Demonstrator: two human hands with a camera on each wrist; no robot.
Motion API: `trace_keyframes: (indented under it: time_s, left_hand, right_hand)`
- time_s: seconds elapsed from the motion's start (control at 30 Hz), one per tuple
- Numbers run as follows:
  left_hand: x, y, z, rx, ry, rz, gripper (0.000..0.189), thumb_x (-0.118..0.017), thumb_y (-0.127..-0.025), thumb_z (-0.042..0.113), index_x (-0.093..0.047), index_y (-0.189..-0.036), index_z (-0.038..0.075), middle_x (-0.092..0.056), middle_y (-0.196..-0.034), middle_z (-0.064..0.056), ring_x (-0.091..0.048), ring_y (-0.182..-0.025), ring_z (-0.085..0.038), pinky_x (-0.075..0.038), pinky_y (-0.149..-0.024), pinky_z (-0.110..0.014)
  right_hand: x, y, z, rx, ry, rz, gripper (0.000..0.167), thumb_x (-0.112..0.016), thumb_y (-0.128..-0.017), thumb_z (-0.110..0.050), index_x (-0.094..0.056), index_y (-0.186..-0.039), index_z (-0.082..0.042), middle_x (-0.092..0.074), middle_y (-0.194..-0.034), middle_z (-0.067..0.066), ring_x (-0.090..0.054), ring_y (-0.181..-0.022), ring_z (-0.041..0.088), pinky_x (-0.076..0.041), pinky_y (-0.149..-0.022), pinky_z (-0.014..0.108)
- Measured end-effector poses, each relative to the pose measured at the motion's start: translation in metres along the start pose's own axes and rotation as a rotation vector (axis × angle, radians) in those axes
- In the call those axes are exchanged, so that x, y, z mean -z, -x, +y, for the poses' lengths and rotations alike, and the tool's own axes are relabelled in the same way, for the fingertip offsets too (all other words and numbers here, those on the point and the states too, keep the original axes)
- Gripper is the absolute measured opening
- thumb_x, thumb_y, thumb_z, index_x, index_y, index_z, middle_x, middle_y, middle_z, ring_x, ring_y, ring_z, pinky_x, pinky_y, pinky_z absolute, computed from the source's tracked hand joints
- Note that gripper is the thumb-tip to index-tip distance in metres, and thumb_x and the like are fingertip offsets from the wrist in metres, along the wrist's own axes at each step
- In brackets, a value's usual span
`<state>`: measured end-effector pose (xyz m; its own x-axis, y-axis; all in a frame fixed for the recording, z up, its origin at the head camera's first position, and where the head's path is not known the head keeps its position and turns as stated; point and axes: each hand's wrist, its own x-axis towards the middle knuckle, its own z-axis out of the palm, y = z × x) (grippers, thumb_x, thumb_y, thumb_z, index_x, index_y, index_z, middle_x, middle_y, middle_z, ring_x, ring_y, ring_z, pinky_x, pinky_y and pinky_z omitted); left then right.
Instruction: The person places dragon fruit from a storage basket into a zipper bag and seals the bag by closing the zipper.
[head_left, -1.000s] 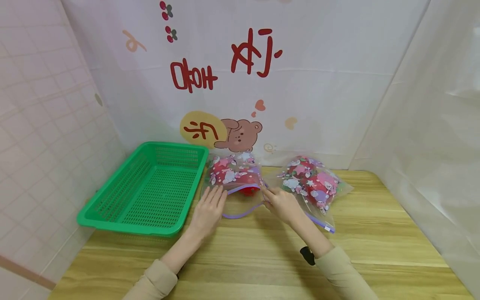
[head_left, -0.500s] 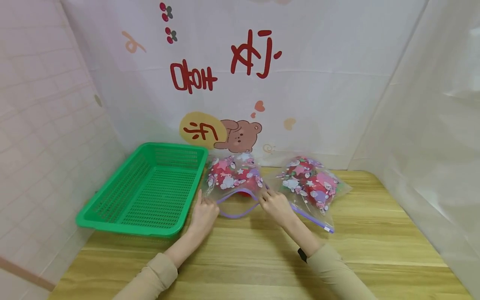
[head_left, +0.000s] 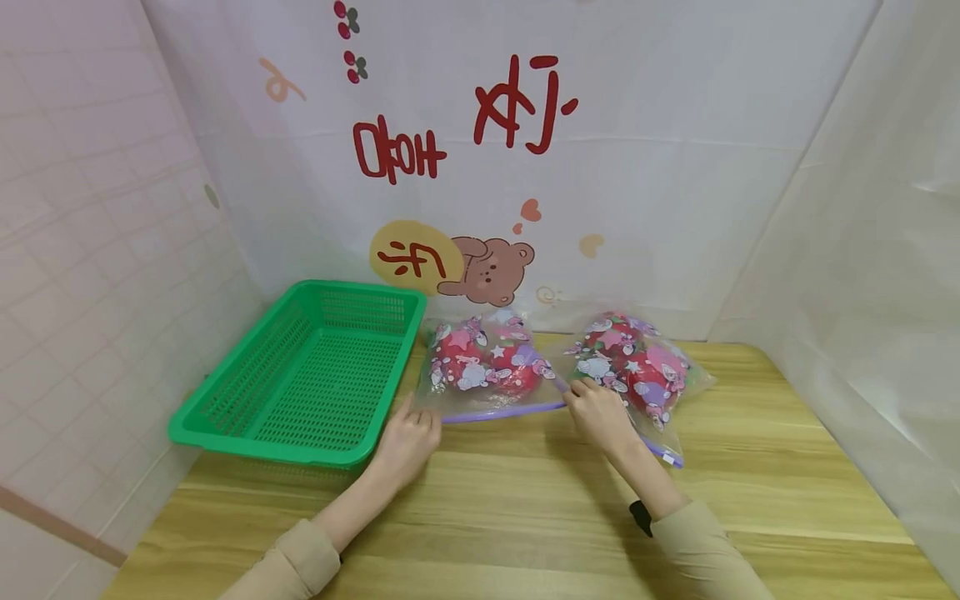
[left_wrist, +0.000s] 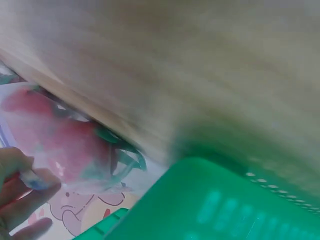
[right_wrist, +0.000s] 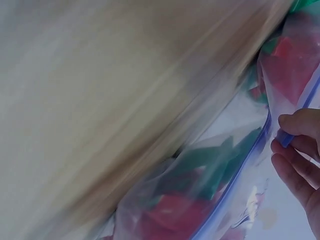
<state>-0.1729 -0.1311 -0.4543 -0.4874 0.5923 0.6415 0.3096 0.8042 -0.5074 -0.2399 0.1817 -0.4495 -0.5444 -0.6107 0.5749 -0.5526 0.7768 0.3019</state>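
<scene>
A clear zip bag printed with pink stars and shells lies behind both hands, with red, round things and green parts inside. Its purple zip strip stretches nearly straight between them. My left hand pinches the bag's left corner; the left wrist view shows a pale bit of it between thumb and fingers. At the other end my right hand pinches the purple strip's end, also plain in the right wrist view, where thumb and fingers close on it. A second similar bag lies beyond the right hand.
A green plastic basket with slotted walls stands at the left, close to the left hand. The second bag's purple strip passes under the right forearm. A printed white cloth hangs behind the wooden table.
The bag's mouth, which gaped as a loop earlier, has been drawn into a straight line. My hands have moved apart to its two corners, the right one outward over the second bag's edge.
</scene>
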Motion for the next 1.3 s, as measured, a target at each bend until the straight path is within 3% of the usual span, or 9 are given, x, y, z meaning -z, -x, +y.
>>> trace_keyframes:
  time_s: [0.13, 0.3, 0.37, 0.47, 0.6, 0.73, 0.87, 1.1, 1.3]
  left_hand:
    - [0.003, 0.007, -0.003, -0.034, 0.071, 0.088, 0.021, -0.046, -0.078, 0.002, -0.065, -0.072, 0.008, -0.067, -0.067, -0.004, -0.065, -0.063, -0.018, -0.056, -0.079, -0.035]
    - [0.004, 0.012, -0.006, -0.037, 0.103, 0.143, 0.032, -0.038, -0.088, -0.001, -0.064, -0.072, 0.007, -0.067, -0.067, -0.005, -0.065, -0.065, -0.019, -0.056, -0.07, -0.031]
    - [0.004, 0.012, -0.005, -0.032, 0.092, 0.154, 0.043, -0.028, -0.095, -0.001, -0.064, -0.072, 0.006, -0.066, -0.067, -0.005, -0.064, -0.064, -0.019, -0.055, -0.068, -0.029]
    - [0.004, 0.013, -0.004, -0.023, 0.076, 0.166, 0.05, -0.021, -0.101, 0.002, -0.062, -0.072, 0.006, -0.065, -0.065, -0.005, -0.064, -0.062, -0.018, -0.054, -0.066, -0.029]
    - [0.004, 0.013, -0.004, -0.017, 0.062, 0.169, 0.048, -0.022, -0.101, 0.002, -0.061, -0.073, 0.006, -0.065, -0.066, -0.006, -0.064, -0.063, -0.018, -0.055, -0.065, -0.029]
    - [0.004, 0.013, -0.003, -0.025, 0.045, 0.151, 0.048, -0.019, -0.1, -0.001, -0.061, -0.076, 0.006, -0.067, -0.069, -0.006, -0.067, -0.066, -0.018, -0.056, -0.065, -0.029]
    - [0.004, 0.014, -0.002, -0.027, 0.037, 0.126, 0.052, -0.015, -0.101, -0.001, -0.062, -0.079, 0.007, -0.068, -0.072, -0.005, -0.068, -0.068, -0.017, -0.056, -0.065, -0.028]
    - [0.001, 0.015, -0.003, -0.039, 0.028, 0.13, 0.052, -0.015, -0.103, 0.002, -0.061, -0.079, 0.006, -0.07, -0.076, -0.006, -0.07, -0.073, -0.018, -0.056, -0.065, -0.028]
    - [-0.001, 0.014, -0.005, -0.055, 0.008, 0.159, 0.047, -0.019, -0.102, 0.002, -0.06, -0.08, 0.006, -0.069, -0.076, -0.006, -0.07, -0.074, -0.018, -0.055, -0.063, -0.028]
  right_hand:
    - [-0.002, 0.006, 0.007, -0.014, 0.011, 0.0, 0.003, -0.072, -0.076, -0.004, -0.069, -0.076, -0.002, -0.067, -0.079, 0.007, -0.062, -0.069, 0.024, -0.053, -0.049, 0.033]
    - [0.004, 0.006, 0.001, -0.034, 0.039, -0.001, 0.008, -0.074, -0.073, -0.001, -0.067, -0.075, -0.002, -0.065, -0.076, 0.009, -0.061, -0.067, 0.025, -0.052, -0.048, 0.033]
    - [0.014, 0.001, -0.01, -0.068, 0.051, -0.022, 0.014, -0.079, -0.069, -0.004, -0.066, -0.076, -0.003, -0.065, -0.077, 0.009, -0.062, -0.07, 0.026, -0.053, -0.052, 0.035]
    - [0.03, -0.012, -0.035, -0.081, 0.036, -0.01, 0.033, -0.085, -0.063, -0.013, -0.069, -0.09, -0.004, -0.068, -0.087, 0.01, -0.065, -0.082, 0.029, -0.056, -0.066, 0.038]
    - [0.032, -0.034, -0.074, 0.054, -0.051, 0.129, 0.049, -0.085, -0.065, -0.025, -0.069, -0.108, -0.007, -0.07, -0.105, 0.01, -0.066, -0.097, 0.027, -0.056, -0.081, 0.037]
    - [0.019, -0.052, -0.108, 0.202, -0.13, 0.25, 0.037, -0.081, -0.072, -0.028, -0.071, -0.103, -0.011, -0.073, -0.102, 0.002, -0.067, -0.094, 0.019, -0.055, -0.082, 0.031]
    - [0.003, -0.063, -0.128, 0.273, -0.134, 0.313, 0.03, -0.079, -0.071, -0.034, -0.075, -0.094, -0.016, -0.074, -0.089, -0.006, -0.066, -0.082, 0.01, -0.053, -0.071, 0.022]
    - [-0.006, -0.072, -0.14, 0.314, -0.106, 0.313, 0.017, -0.065, -0.083, -0.03, -0.075, -0.084, -0.016, -0.073, -0.082, -0.007, -0.064, -0.074, 0.006, -0.05, -0.064, 0.017]
    - [-0.006, -0.075, -0.139, 0.303, -0.132, 0.306, 0.007, -0.071, -0.08, -0.022, -0.073, -0.078, -0.015, -0.072, -0.078, -0.006, -0.064, -0.072, 0.008, -0.049, -0.061, 0.018]
